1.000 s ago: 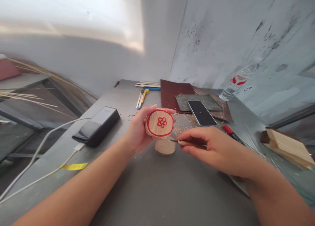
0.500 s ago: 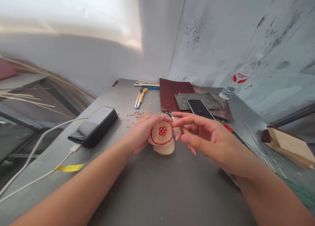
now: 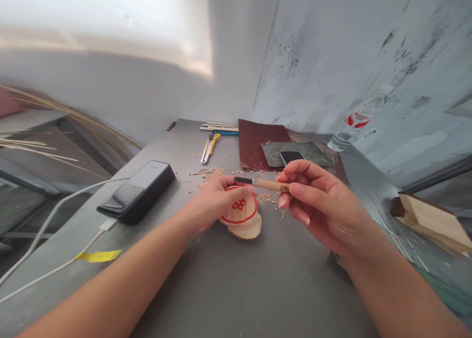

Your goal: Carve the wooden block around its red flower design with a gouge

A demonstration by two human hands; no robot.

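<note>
While the left hand grips a round wood slice with a red flower on it, the right hand pinches a small carving knife just above it, not cutting. A second wood slice sits under the first, near the middle of the desk. To cut, the blade seems to need to touch the wood. Wood chips lie close by.

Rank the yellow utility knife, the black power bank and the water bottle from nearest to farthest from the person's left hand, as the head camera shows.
1. Yellow utility knife: just beyond the left hand.
2. Black power bank: off to the hand's left.
3. Plastic water bottle: far right, by the wall.
</note>
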